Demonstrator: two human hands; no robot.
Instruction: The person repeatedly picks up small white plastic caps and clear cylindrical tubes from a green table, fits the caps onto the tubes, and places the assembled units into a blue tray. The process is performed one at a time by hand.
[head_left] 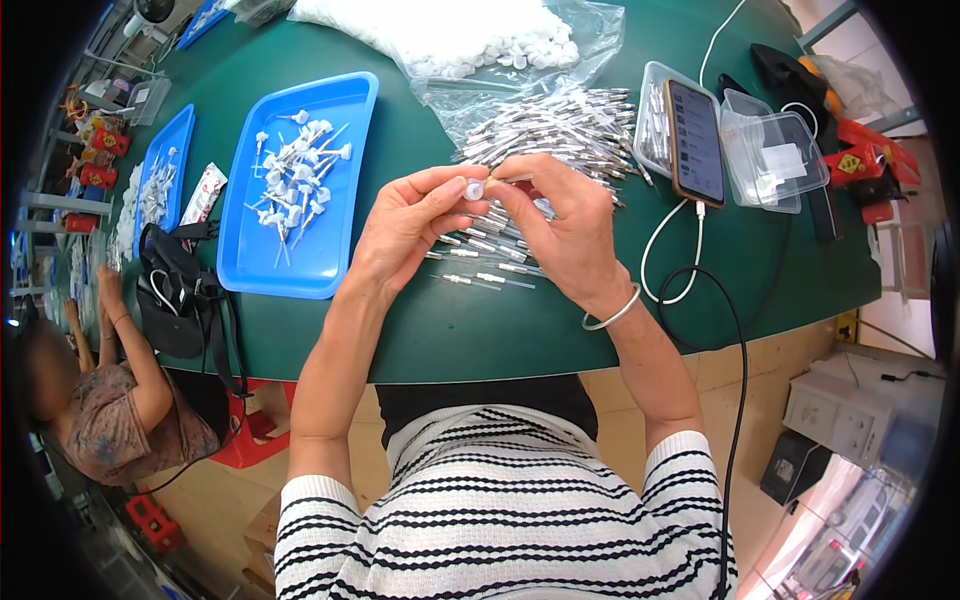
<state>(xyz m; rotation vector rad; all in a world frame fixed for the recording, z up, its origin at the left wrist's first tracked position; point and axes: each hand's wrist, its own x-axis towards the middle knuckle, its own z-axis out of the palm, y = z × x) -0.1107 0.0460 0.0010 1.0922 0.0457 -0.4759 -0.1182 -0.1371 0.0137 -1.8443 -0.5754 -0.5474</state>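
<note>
Over the green table (450,340), my two hands meet at the fingertips. My left hand (405,225) pinches a small white round cap (474,189) between thumb and forefinger. Close against it, my right hand (572,235) is closed on a thin pale tube-like piece (516,178); its inner end is hidden by the fingers. Beneath and beyond my hands spreads a heap of slim metal-and-white rods (555,120), with several strays lying nearer me. At the left, a blue tray (343,225) holds capped white pieces with thin stems (295,190).
Beyond the heap lies a clear plastic bag of white caps (510,50). A phone (695,140) leans on a clear box (652,120), its white cable looping nearby. Another clear container (765,160) stands right. A black bag (175,290) and second tray (180,150) sit left, near another person (130,400).
</note>
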